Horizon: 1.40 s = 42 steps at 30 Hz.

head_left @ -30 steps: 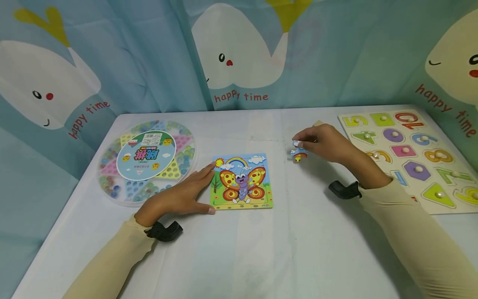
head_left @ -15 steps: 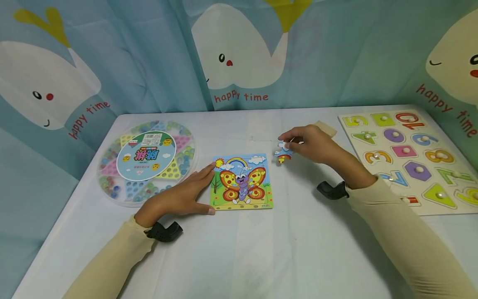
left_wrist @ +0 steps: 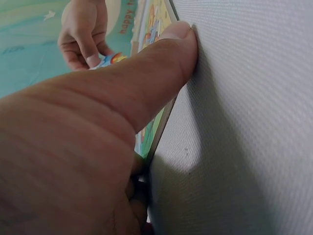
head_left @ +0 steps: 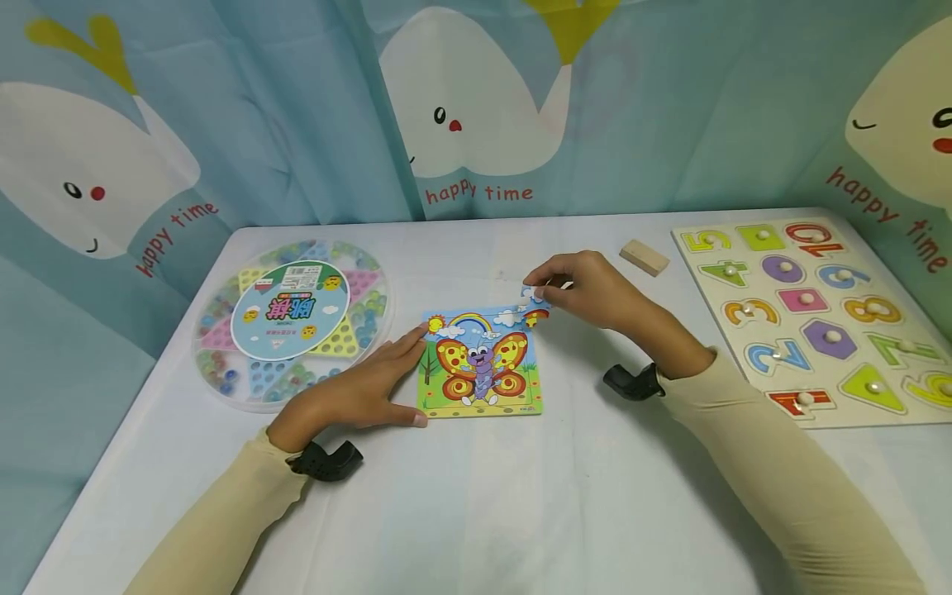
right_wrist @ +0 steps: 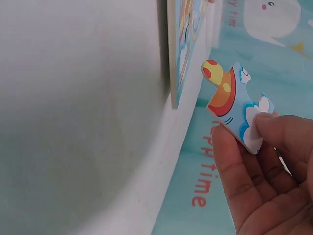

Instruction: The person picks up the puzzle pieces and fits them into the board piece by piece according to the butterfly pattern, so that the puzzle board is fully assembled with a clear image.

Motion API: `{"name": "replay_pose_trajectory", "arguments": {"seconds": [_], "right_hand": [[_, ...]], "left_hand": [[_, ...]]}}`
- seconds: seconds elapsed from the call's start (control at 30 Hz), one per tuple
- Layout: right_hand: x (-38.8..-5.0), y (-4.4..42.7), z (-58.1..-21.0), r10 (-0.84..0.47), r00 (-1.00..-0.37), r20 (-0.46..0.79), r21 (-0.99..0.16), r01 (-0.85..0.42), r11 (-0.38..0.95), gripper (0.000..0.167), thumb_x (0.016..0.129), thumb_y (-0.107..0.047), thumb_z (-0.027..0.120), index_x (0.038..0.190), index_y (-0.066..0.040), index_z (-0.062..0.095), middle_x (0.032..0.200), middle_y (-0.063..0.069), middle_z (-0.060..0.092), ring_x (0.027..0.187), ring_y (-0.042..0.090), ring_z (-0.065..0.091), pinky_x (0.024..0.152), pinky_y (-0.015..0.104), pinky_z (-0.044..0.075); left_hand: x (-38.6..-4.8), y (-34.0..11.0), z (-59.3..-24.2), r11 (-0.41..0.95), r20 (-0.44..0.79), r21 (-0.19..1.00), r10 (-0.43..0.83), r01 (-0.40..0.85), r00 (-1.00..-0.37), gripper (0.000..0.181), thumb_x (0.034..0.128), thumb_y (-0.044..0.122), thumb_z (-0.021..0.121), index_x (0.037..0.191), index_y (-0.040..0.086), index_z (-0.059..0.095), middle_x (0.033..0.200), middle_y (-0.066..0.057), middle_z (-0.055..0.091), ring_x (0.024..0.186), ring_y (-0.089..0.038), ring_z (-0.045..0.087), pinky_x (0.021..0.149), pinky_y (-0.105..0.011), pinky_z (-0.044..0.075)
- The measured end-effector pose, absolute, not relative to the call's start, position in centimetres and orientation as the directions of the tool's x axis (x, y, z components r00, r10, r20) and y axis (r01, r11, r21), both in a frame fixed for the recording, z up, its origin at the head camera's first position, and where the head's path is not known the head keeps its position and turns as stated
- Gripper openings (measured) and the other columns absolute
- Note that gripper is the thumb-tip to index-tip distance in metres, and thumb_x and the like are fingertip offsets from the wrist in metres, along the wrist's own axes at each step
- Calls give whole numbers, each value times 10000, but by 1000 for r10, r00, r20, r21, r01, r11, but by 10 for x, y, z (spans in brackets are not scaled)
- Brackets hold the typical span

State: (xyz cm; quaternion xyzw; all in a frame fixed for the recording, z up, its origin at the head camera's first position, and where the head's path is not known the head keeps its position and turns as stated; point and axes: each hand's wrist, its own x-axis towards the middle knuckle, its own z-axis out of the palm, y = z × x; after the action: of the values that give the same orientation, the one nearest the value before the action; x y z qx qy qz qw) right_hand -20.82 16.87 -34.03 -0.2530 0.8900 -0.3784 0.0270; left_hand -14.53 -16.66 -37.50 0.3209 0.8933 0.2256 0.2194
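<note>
A square butterfly jigsaw puzzle lies on the white table. My left hand rests at its left side, fingers and thumb fairly straight, touching the edge. In the left wrist view the thumb lies along the puzzle's edge. Between thumb and fingers, my right hand pinches a puzzle piece with a white cloud, blue sky and a red and yellow patch. The piece hangs above the puzzle's upper right corner. From the right wrist view, it appears raised off the table and apart from the puzzle.
To the left stands a round marble board game with a clear cover. A board of numbers and shapes with knobs lies on the right. Behind my right hand is a small wooden block. A blue whale-print curtain hangs at the back.
My right hand has moved left with the puzzle piece, from right of the puzzle to over its upper right corner. The wooden block has come into full sight. My left hand stays put.
</note>
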Motion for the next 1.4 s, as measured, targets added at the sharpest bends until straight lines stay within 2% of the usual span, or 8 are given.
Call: {"name": "replay_pose_trajectory", "arguments": {"seconds": [0.33,0.6,0.87,1.4], "right_hand": [[-206,154,-343,-499,-857,131,-706,-434,560,174,900,10,658,1055,-15,732,985,75,716,866,204,635,727,339,522],[-205,144,-346,-536,-836,119,-701,-453,551,172,893,13,667,1049,-13,734,981,68,719,875,198,637,777,357,518],[-205,140,-346,-543,-833,107,-689,-456,563,168,888,10,671,1042,-8,736,1003,73,719,896,202,633,798,358,514],[-206,135,-352,-540,-839,64,-675,-435,596,159,894,7,658,1033,5,735,983,82,712,880,194,620,775,352,511]], "left_hand": [[-144,-166,-374,700,-257,541,665,466,-702,1059,830,452,752,1552,28,104,1625,-16,-66,1470,-243,20,1174,-416,65],[-144,-167,-375,694,-262,540,676,476,-689,1015,860,407,735,1553,31,95,1620,0,-104,1470,-223,4,1175,-417,58],[-145,-167,-376,685,-254,534,689,496,-679,915,921,329,678,1546,5,94,1622,-45,-88,1469,-234,7,1174,-419,62],[-143,-165,-372,702,-266,533,669,472,-694,916,908,349,692,1548,18,126,1624,-24,-80,1467,-265,45,1171,-428,90]]}}
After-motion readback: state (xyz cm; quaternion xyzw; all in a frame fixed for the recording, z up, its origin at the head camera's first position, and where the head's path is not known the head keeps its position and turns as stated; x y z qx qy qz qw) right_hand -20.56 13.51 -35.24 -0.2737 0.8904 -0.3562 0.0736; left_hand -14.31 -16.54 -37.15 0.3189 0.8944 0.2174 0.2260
